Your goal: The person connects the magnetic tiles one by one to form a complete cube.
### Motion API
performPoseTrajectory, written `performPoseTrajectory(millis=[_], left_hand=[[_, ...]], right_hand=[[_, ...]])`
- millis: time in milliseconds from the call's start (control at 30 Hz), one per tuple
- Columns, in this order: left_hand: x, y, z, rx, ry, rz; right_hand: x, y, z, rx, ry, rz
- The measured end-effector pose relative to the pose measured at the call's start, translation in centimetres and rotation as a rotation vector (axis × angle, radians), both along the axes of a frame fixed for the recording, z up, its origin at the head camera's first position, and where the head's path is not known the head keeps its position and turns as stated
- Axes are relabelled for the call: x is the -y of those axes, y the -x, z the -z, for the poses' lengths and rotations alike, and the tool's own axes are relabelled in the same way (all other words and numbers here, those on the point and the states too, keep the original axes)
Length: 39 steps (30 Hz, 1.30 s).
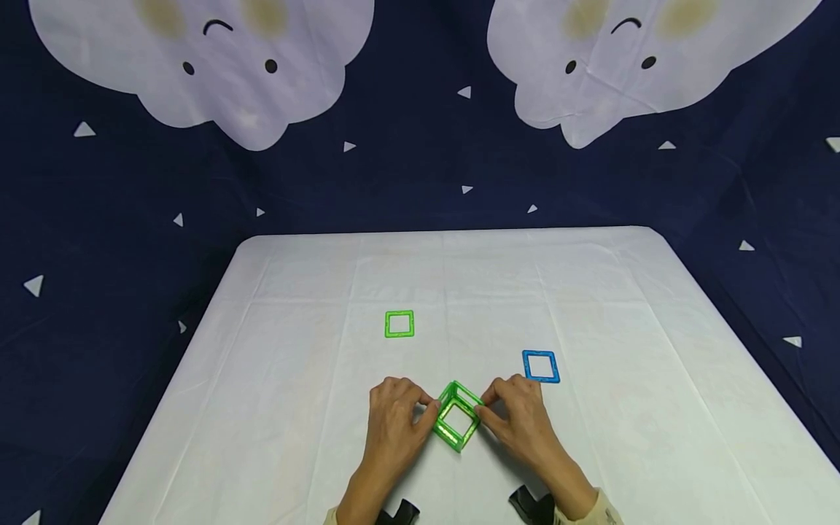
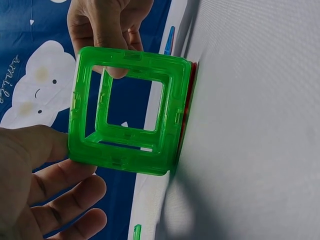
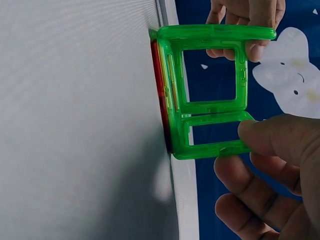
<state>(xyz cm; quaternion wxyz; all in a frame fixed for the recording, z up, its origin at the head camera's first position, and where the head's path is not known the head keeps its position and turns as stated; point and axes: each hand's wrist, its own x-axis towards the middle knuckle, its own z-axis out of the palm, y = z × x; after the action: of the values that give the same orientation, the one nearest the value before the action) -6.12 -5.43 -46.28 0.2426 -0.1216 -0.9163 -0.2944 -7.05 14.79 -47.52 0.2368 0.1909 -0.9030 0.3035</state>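
A small box of green see-through magnetic tiles (image 1: 449,437) stands on the white table, with square window openings in its sides. A red tile (image 3: 160,95) shows along its underside, flat against the tabletop. My left hand (image 1: 397,419) pinches the box's left corner between thumb and forefinger, while its other fingers are spread loosely in the left wrist view. At the opposite corner, my right hand (image 1: 523,419) pinches the top edge with thumb and forefinger. How the far side of the box is closed is hard to tell.
Flat on the table (image 1: 295,350) lie a single green square tile (image 1: 399,335), beyond the box, and a blue square tile (image 1: 555,367), just past my right hand. Behind the table's far edge hangs a dark blue cloth (image 1: 407,197) with white clouds and triangles.
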Motion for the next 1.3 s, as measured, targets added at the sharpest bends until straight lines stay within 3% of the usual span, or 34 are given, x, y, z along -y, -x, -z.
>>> performPoseTrajectory(millis=[367, 667, 1000, 1300], left_hand=[[0.7, 0.8, -0.8, 0.045, -0.020, 0.020], [1.1, 2.8, -1.3, 0.144, -0.036, 0.137], [0.7, 4.0, -1.3, 0.350, -0.139, 0.237], [0.4, 4.4, -1.2, 0.362, -0.149, 0.264]], right_hand=[[-0.2, 0.1, 0.0, -0.017, 0.030, -0.039], [-0.4, 0.6, 0.1, -0.001, 0.019, -0.061], [-0.8, 1.3, 0.0, 0.078, 0.020, -0.088], [-0.6, 1.9, -0.2, 0.110, 0.037, -0.127]])
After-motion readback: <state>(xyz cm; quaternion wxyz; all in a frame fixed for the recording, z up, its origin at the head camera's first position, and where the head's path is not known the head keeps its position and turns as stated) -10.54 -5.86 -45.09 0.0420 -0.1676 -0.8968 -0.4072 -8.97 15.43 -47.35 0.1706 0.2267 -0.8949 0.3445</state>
